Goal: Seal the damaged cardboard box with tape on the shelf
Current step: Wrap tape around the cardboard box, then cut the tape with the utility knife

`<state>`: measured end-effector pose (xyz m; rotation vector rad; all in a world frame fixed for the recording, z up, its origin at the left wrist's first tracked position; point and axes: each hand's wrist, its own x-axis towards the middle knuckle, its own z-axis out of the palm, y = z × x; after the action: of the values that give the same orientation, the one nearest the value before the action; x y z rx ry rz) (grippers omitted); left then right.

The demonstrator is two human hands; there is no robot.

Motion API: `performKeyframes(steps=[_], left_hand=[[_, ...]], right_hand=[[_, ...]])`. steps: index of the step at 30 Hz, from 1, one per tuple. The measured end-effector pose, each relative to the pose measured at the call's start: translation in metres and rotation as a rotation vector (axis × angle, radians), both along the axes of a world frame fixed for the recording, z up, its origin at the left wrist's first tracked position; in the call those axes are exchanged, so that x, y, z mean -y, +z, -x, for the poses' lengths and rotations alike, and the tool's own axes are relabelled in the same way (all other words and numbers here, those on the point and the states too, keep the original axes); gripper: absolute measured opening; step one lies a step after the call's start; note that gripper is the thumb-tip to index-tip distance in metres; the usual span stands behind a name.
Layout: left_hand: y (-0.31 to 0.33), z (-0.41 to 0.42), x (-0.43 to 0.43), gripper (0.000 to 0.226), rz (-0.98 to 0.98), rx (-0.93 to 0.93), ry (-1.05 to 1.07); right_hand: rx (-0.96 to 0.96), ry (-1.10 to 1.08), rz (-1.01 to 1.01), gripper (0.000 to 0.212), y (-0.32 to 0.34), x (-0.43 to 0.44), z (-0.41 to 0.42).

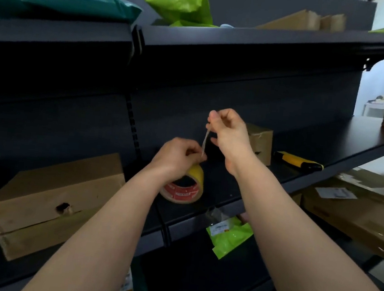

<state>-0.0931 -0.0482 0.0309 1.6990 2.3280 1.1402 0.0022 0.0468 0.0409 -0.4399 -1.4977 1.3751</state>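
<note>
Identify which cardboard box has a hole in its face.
The large cardboard box at the far left: a dark torn hole breaks its face. The small box sits behind the right hand.

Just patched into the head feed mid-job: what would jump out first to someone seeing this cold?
The two hands at centre frame: the left hand holds a tape roll while the right hand pinches a thin strip of tape stretched up from it. Next, the cardboard box at lower left, with a torn hole in its front face.
</note>
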Motion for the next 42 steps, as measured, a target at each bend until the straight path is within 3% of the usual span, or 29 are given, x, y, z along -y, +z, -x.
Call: performKeyframes(steps=[5,9,14,17,21,25,27,36,39,42], left_hand=[[-0.001,-0.008,-0.021,0.039,-0.017,0.262,-0.114],[-0.002,-0.016,-0.034,0.037,0.053,0.281,-0.133],[0.001,-0.019,-0.057,0.033,-0.042,0.271,-0.025],[-0.001,-0.019,-0.068,0.033,-0.121,0.211,0.061],[-0.015,-0.016,-0.084,0.032,-0.2,0.163,0.165],[-0.02,-0.018,-0.097,0.028,-0.221,0.128,0.249],[-0.021,-0.02,-0.101,0.025,-0.224,0.043,0.294],[-0.022,-0.024,-0.103,0.013,-0.271,-0.1,0.42],[-0.024,-0.025,-0.102,0.015,-0.292,-0.05,0.442],[-0.024,-0.029,-0.1,0.016,-0.328,-0.022,0.42]], right_hand=[[-0.029,-0.06,-0.01,0.02,0.004,-0.028,-0.004],[-0.002,-0.071,0.018,0.018,0.006,-0.053,-0.013],[0.092,-0.065,-0.048,0.019,0.01,-0.079,-0.024],[0.307,-0.324,-0.318,0.024,0.005,-0.1,-0.04],[0.643,-0.527,-0.506,0.05,-0.017,-0.137,-0.065],[1.273,-0.46,-0.461,0.058,-0.045,-0.177,-0.083],[1.42,-0.415,-0.371,0.066,-0.059,-0.193,-0.091],[1.393,-0.35,-0.296,0.045,-0.062,-0.213,-0.113],[1.139,-0.407,-0.317,0.034,-0.064,-0.204,-0.127],[0.862,-0.381,-0.339,0.043,-0.068,-0.185,-0.149]])
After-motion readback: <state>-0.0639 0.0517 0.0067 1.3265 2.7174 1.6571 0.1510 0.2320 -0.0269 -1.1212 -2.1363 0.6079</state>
